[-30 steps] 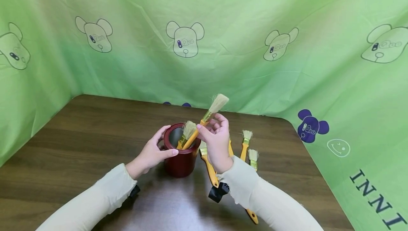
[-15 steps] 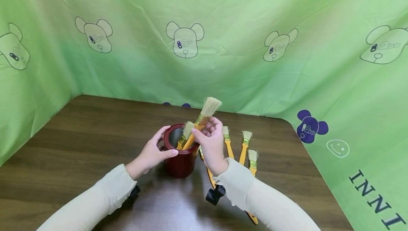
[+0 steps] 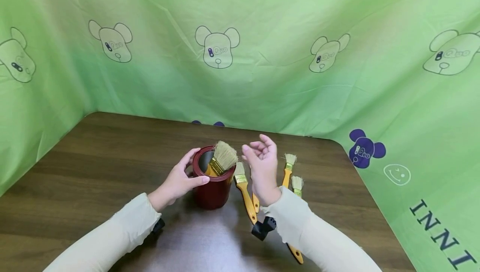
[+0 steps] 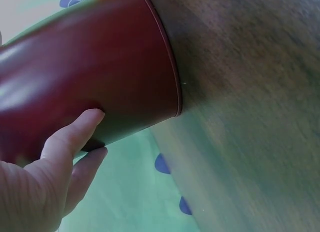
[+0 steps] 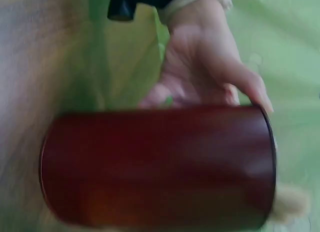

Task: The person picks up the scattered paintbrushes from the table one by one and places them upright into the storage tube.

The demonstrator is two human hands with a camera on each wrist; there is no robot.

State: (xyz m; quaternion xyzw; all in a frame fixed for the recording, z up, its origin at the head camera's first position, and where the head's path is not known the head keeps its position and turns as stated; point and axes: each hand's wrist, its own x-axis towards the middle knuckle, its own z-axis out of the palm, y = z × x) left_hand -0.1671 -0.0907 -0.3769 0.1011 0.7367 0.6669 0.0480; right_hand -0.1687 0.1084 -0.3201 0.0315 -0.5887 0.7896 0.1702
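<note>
A dark red cylindrical pot [image 3: 211, 193] stands upright on the table. My left hand [image 3: 179, 182] grips its left side, the thumb lying over the near rim and the fingers round the far side. Out of the pot's mouth leans a paintbrush [image 3: 225, 156], pale bristles up and tilted right; its handle is mostly inside, and whatever is behind it is hidden. Just right of the pot my right hand [image 3: 263, 168] is raised with loosely bent fingers and holds nothing. In the right wrist view the left hand [image 5: 200, 61] shows beyond the pot [image 5: 160, 167].
Several yellow-handled paintbrushes lie on the wooden table [image 3: 123, 155] to the right: one brush [image 3: 244, 193] beside the pot, another brush [image 3: 288, 170] and a third brush [image 3: 297, 186] farther right, partly under my right arm. A green printed curtain [image 3: 262, 76] encloses the table.
My right hand has lowered the paintbrush into the pot, let it go and drawn back to the right. The left hand has stayed on the pot.
</note>
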